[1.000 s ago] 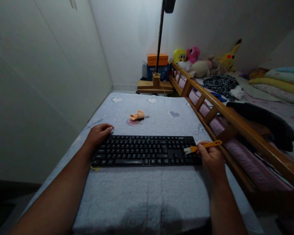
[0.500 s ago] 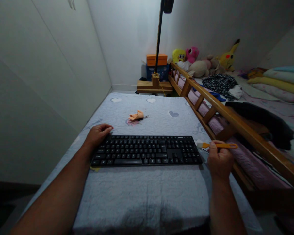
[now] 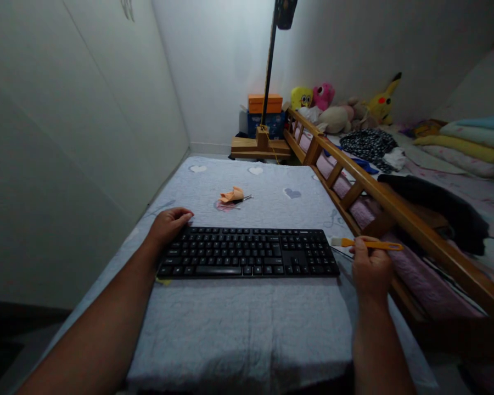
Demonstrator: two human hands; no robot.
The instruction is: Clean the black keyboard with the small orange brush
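A black keyboard (image 3: 247,253) lies flat on the pale blue cloth in the middle of the view. At its upper left corner rests my left hand (image 3: 169,224), its fingers together along the keyboard's edge. My right hand (image 3: 371,264) is closed around an orange-handled brush (image 3: 387,246) just past the keyboard's right end. The brush's pale bristles point left, close to the keyboard's right edge. Behind the keyboard sits a crumpled orange cloth (image 3: 232,195) with thin sticks (image 3: 247,197) beside it.
A wooden bed rail (image 3: 354,164) runs along the right side, with plush toys (image 3: 333,118) and folded bedding (image 3: 469,142) beyond it. Behind the cloth-covered surface (image 3: 239,323) stands a black pole on a wooden base (image 3: 260,146). White cabinet doors (image 3: 86,137) rise at the left.
The view has shifted slightly. Both hands hold nearly the same places, with the brush still in my right hand.
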